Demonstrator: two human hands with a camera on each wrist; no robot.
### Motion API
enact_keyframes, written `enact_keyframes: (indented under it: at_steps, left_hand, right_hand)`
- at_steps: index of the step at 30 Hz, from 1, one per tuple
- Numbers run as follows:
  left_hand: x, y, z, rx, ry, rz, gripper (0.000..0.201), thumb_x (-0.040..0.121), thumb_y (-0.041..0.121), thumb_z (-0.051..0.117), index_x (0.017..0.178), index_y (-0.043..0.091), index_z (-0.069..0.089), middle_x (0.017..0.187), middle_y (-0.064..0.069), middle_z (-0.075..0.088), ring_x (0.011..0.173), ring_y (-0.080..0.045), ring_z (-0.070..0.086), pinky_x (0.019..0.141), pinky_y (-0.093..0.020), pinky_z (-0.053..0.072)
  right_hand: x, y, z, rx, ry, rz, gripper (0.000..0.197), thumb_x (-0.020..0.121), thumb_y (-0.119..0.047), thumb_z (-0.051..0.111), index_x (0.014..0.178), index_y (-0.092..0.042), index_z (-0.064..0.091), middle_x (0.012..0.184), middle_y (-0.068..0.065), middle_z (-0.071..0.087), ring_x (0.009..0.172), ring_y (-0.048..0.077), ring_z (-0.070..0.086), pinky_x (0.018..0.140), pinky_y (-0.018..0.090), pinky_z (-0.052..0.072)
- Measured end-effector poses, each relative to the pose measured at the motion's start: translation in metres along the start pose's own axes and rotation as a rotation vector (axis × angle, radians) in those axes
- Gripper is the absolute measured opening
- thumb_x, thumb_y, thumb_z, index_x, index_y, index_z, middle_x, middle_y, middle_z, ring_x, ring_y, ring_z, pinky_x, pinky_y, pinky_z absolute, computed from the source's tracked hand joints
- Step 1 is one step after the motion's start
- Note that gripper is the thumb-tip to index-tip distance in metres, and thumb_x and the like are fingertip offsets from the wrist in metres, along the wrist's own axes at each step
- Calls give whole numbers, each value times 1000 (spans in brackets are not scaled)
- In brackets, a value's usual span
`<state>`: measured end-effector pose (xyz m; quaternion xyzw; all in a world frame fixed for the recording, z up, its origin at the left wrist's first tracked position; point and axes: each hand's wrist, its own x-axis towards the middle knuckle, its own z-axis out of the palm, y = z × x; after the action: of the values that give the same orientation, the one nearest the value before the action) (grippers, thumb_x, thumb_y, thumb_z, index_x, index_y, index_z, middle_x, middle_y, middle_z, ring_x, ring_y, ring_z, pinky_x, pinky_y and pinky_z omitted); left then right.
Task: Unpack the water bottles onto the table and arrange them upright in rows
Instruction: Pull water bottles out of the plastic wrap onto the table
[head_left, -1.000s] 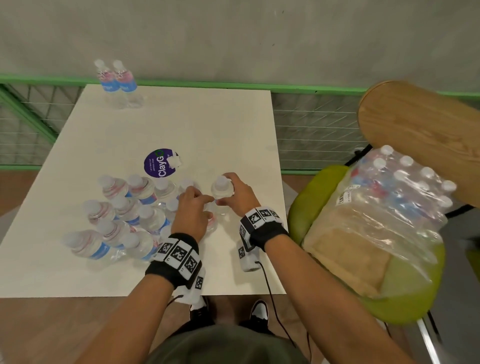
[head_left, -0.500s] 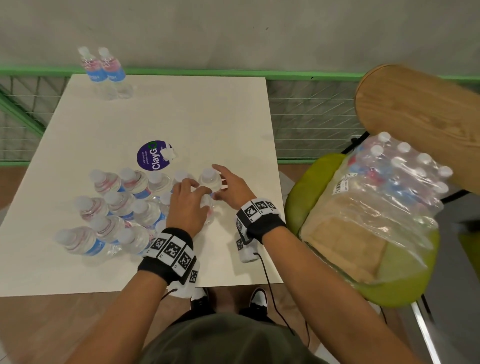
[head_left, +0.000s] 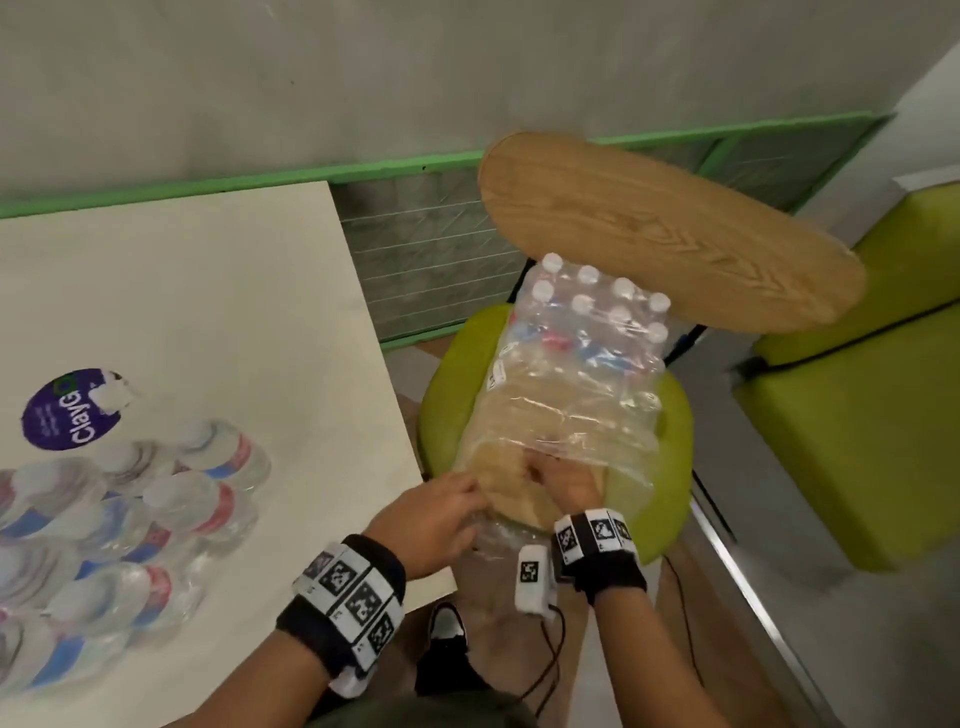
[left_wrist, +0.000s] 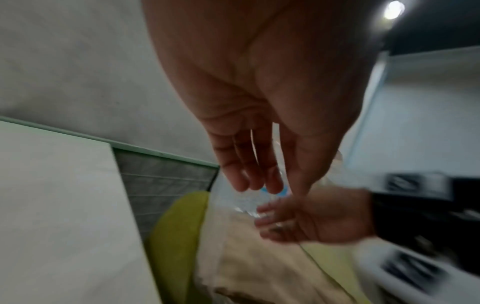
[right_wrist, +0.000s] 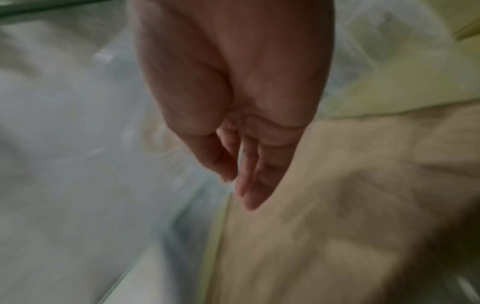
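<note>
A torn plastic-wrapped pack (head_left: 576, 395) of water bottles lies on a green chair (head_left: 452, 374), with several capped bottles (head_left: 597, 296) still at its far end. Both hands reach into the pack's open near end over its cardboard base (head_left: 498, 467). My left hand (head_left: 441, 519) (left_wrist: 257, 176) has relaxed, nearly straight fingers and holds nothing. My right hand (head_left: 561, 480) (right_wrist: 241, 181) also shows straight fingers, empty, under the loose film. Several bottles (head_left: 171, 514) stand grouped on the white table (head_left: 208, 291) at the left.
A round wooden panel (head_left: 670, 234) leans over the far end of the pack. A purple sticker (head_left: 72, 410) lies on the table. A green bench (head_left: 862, 431) stands to the right. A green rail and mesh (head_left: 431, 249) run behind the table.
Both hands left the bottles on the table and moved right to the pack on the chair. My head turned right, so the table's bottles slid to the left edge.
</note>
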<state>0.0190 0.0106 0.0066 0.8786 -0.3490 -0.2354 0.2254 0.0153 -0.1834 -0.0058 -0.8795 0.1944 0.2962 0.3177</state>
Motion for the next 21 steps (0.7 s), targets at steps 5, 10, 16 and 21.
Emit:
enact_keyframes:
  at_steps: [5,10,16,21]
  left_hand:
    - [71,13,16,-41,-72,-55,47,93,16,44,137,28,38,140,-3,44,127,-20,42,103,-35,40]
    - [108,14,13,0,-67,-197,43,92,18,44,135,21,42,128,-12,57,114,-27,56,97,-36,45]
    - [125,2,9,9,-48,-230,42,91,23,46,132,14,43,132,-14,53,117,-30,53,98,-40,43]
    - [127,0,4,-20,-36,-248,41,91,24,46,131,14,44,132,-15,53,118,-29,51,99,-40,43]
  right_hand:
    - [15,35,-42,-344,-6,181,53,89,-19,50,141,-19,39,146,10,42,130,29,44,104,32,38]
    - [59,37,-56,-244,65,227,45,91,-20,48,136,-15,46,145,10,43,131,26,44,104,33,38]
    - [82,41,-67,-171,79,229,36,88,-19,54,122,-10,57,134,13,54,122,27,52,98,32,43]
    - [73,46,-65,-116,99,216,41,89,-15,51,130,-13,51,140,11,48,129,28,47,102,35,40]
